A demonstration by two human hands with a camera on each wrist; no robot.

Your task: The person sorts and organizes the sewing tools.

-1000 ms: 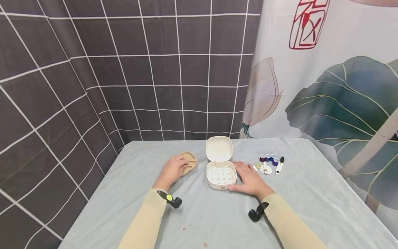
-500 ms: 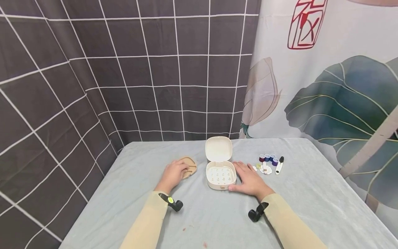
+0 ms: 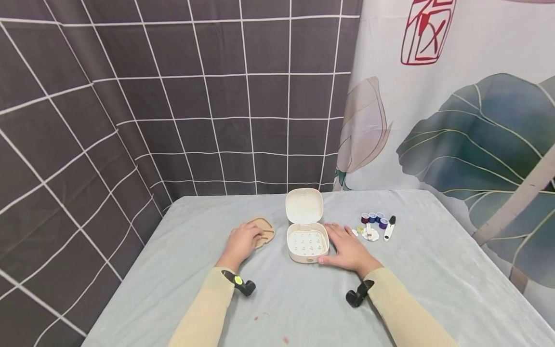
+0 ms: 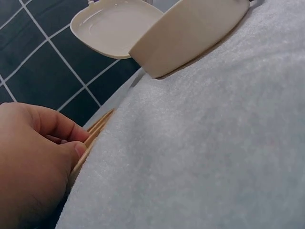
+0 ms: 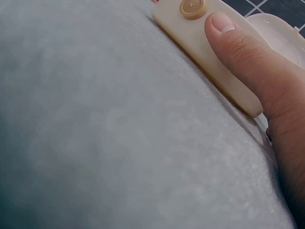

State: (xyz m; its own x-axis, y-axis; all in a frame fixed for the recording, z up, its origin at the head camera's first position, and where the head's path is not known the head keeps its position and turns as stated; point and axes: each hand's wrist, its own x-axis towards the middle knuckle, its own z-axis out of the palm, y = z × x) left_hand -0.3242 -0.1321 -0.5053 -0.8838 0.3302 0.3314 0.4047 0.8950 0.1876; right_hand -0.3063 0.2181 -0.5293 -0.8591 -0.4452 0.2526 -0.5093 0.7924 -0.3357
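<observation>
A cream sewing box (image 3: 308,259) stands on the cloth with its lid (image 3: 304,206) raised, small pegs showing on its white floor (image 3: 307,243). Along the box's right side lies my right hand (image 3: 349,251); its thumb bends round the front face beside a button-shaped catch (image 5: 193,7). To the left of the box, my left hand (image 3: 240,243) pinches a tan divided tray (image 3: 266,226) between thumb and fingers, as the left wrist view shows. The tray lies flat on or very near the cloth, partly hidden under that hand.
Right of the box sit several thread spools (image 3: 373,218), a white disc-shaped piece (image 3: 370,234) and a white tool with a black end (image 3: 389,228). A pale blue-grey cloth (image 3: 277,299) covers the table. A dark gridded curtain (image 3: 225,106) hangs behind.
The tan tray has shifted slightly towards me and turned a little under my left hand. My right hand stays at the box.
</observation>
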